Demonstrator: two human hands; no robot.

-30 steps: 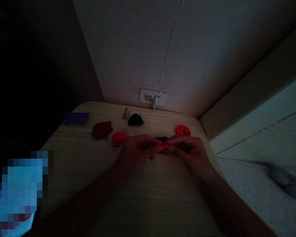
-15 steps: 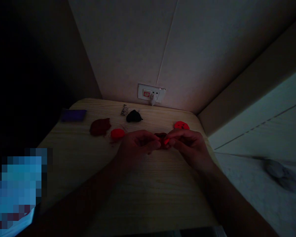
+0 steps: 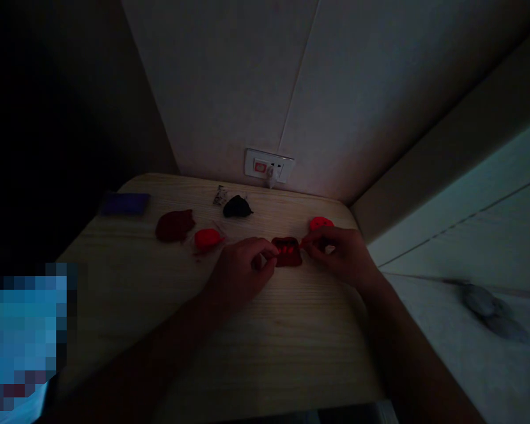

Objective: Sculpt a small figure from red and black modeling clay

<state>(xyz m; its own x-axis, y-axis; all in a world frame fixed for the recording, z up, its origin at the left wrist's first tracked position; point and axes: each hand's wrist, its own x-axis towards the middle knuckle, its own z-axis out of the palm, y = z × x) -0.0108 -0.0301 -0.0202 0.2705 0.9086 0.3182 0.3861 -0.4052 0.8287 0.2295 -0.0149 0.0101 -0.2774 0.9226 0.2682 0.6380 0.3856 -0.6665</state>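
Observation:
A small dark red clay box shape [image 3: 288,259] lies on the table between my hands, with a few bright red bits inside. My left hand [image 3: 241,268] is closed in a pinch at its left edge; what the fingertips hold is too dark to make out. At the right edge, my right hand [image 3: 342,253] pinches a small bright red clay piece [image 3: 304,242] between thumb and forefinger. Just behind that hand sits a bright red clay disc [image 3: 321,223], partly covered by the fingers. To the left rests a bright red clay lump [image 3: 207,238] on a clear wrapper.
A dark red flattened clay lump [image 3: 175,226], a black clay lump [image 3: 237,206], a speckled wrapper piece [image 3: 220,195] and a purple packet [image 3: 126,204] lie on the wooden table [image 3: 265,353]. Behind is a wall with a socket [image 3: 269,165]. A pixelated bright screen [image 3: 22,335] stands lower left.
My hands have moved apart, uncovering the dark red clay box and the red bits in it. Earlier both held a bright red clay piece together; then my right hand alone had it.

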